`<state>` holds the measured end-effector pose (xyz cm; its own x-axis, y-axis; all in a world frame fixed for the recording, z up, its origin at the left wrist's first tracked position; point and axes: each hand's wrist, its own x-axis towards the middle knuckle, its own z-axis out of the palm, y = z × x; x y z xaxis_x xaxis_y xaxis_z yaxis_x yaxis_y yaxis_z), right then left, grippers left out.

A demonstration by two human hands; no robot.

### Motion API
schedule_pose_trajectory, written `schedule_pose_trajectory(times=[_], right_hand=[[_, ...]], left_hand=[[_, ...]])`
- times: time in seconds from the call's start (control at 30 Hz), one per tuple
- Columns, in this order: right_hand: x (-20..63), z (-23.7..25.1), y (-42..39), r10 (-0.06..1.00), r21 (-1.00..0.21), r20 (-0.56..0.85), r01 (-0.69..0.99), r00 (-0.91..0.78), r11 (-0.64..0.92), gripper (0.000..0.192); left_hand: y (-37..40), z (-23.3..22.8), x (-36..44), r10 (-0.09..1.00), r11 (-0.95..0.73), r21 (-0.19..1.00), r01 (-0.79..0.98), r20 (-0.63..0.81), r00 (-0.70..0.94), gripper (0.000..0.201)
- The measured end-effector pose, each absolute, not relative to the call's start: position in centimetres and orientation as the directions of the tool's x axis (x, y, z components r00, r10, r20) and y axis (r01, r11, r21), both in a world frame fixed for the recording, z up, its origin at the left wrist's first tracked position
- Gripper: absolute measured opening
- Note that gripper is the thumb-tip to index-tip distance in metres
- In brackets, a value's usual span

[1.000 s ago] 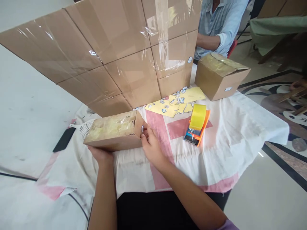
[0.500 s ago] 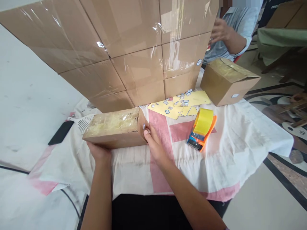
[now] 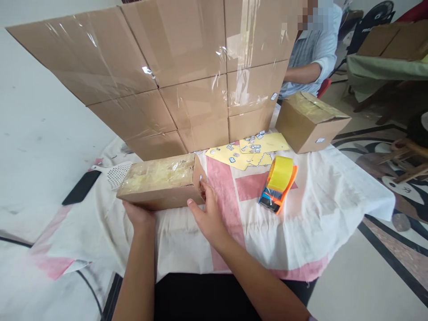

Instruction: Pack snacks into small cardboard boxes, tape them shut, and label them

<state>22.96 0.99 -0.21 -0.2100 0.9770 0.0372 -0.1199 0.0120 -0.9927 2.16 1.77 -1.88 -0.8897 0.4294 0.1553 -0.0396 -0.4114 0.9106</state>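
Note:
A long cardboard box [image 3: 157, 196] with shiny yellowish tape on top lies over the cloth, close in front of me. My left hand [image 3: 138, 216] holds its left end from below, its fingers hidden under the box. At the other end, my right hand [image 3: 210, 214] has its fingers against the end face, by a small label, and its thumb spread toward the front face, so the corner sits between them. To the right lies a tape dispenser [image 3: 277, 185] with a roll of yellow tape.
A tall wall of taped cartons [image 3: 200, 107] stands behind. Yellow sheets with small stickers [image 3: 261, 143] lie before it, beside another taped box [image 3: 310, 122]. At left are a white perforated paddle [image 3: 117, 174] and a dark phone-like slab [image 3: 82, 187]. A person [image 3: 307, 67] sits behind, right.
My right thumb has moved left, away from the end face to the front corner. The view has shifted slightly, and the person's hand behind has gone out of sight.

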Motion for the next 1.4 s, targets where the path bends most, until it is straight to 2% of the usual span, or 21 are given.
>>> schedule_pose_trajectory(times=[0.27,0.47,0.63,0.8,1.0,1.2,1.4], right_hand=[[23.0,-0.3,1.0,0.968,-0.997,0.076,-0.049,-0.239,0.067,0.085],[23.0,-0.6,1.6,0.973,-0.989,0.046,-0.144,-0.227,0.013,0.075],[22.9,-0.6,0.6,0.981,-0.994,0.053,-0.108,-0.184,0.033,0.067],[23.6,-1.1,0.4,0.970,-0.991,0.116,-0.084,-0.213,0.100,0.082],[24.6,-2.6,0.7,0.966,-0.988,0.147,-0.077,-0.213,0.133,0.083],[24.8,-2.0,-0.7,0.947,-0.986,0.154,0.013,-0.284,0.164,0.099],[24.9,-1.3,-1.1,0.944,-0.981,0.128,0.104,-0.304,0.167,0.108]], left_hand=[[1.6,-1.5,2.6,0.427,-0.370,0.927,-0.060,0.113,-0.897,0.051],[1.6,-1.2,2.7,0.431,-0.366,0.927,-0.084,0.089,-0.898,0.052],[1.6,-1.8,2.3,0.438,-0.381,0.922,-0.067,0.116,-0.892,0.055],[1.8,-1.7,2.3,0.421,-0.404,0.907,-0.115,0.073,-0.904,0.050],[2.3,-1.0,2.9,0.419,-0.431,0.890,-0.152,0.048,-0.907,0.046],[2.6,-0.6,3.2,0.489,-0.469,0.864,-0.181,0.083,-0.868,0.043],[1.9,-0.4,3.6,0.547,-0.420,0.879,-0.225,0.048,-0.836,0.036]])
